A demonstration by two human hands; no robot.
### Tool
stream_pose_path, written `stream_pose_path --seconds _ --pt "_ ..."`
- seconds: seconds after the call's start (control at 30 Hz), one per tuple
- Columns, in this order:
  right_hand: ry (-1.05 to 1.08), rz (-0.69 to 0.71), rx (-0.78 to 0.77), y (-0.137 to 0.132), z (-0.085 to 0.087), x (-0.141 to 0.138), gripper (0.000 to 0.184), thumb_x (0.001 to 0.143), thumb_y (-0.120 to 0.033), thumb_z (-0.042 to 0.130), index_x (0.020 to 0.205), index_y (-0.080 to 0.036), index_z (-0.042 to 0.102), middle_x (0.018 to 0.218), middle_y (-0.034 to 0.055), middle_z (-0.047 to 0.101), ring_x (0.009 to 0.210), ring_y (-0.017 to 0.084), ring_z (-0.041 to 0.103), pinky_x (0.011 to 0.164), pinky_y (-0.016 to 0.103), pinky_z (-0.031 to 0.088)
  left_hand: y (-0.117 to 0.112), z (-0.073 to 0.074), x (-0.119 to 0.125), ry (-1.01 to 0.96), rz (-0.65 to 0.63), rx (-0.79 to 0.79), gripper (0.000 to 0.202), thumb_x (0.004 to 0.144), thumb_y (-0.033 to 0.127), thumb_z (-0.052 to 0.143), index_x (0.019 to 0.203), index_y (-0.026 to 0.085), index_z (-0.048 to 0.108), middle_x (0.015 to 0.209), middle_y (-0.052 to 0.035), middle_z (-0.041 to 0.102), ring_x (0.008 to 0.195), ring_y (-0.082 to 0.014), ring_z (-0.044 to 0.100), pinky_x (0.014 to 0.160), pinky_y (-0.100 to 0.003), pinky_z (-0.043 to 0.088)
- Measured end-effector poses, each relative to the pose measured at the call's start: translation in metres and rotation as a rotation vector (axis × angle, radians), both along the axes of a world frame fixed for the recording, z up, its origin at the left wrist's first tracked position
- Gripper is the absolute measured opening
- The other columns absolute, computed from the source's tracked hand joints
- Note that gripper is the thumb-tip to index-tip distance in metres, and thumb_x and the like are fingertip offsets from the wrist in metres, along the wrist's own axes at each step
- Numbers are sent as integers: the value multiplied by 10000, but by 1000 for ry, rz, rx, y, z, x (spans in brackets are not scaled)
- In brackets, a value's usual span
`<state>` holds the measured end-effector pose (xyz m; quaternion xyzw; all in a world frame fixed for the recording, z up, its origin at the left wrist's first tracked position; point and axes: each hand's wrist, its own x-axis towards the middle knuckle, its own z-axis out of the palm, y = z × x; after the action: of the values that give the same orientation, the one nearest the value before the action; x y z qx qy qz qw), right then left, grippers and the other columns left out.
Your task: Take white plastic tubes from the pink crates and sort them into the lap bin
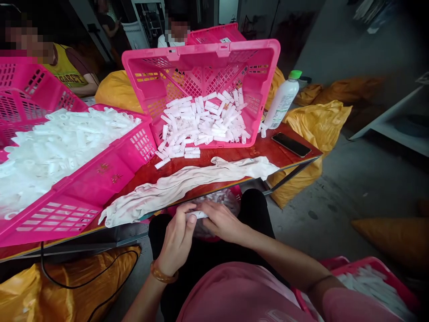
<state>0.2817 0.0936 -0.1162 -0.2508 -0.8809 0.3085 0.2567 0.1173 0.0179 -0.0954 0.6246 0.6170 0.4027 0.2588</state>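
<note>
My left hand (177,241) and my right hand (221,220) meet over my lap, just below the table edge. Both are closed around a small white plastic tube (200,214) held between them. Under the hands sits a small pink container (236,193) with more white tubes, mostly hidden. On the table ahead, a tilted pink crate (201,62) spills a heap of short white tubes (204,123). A dirty white cloth (187,183) lies along the table's front edge.
A second pink crate (100,179) full of white tubes sits at left. A white bottle with green cap (283,99) and a black phone (291,144) lie at the table's right. Yellow sacks (318,125) surround it. Other people sit behind. Another pink basket (385,273) is at lower right.
</note>
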Motion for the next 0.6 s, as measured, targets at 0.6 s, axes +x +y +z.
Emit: stream_pose_path --seconds 0.6 --pt "-202 -136 -39 0 -3 -20 231 908 -139 472 1121 -145 559 957 98 646 819 198 603 719 283 447 12 0 -15 -91 140 -43 414 962 423 495 620 193 537 579 16 526 553 -129 492 572 -248 407"
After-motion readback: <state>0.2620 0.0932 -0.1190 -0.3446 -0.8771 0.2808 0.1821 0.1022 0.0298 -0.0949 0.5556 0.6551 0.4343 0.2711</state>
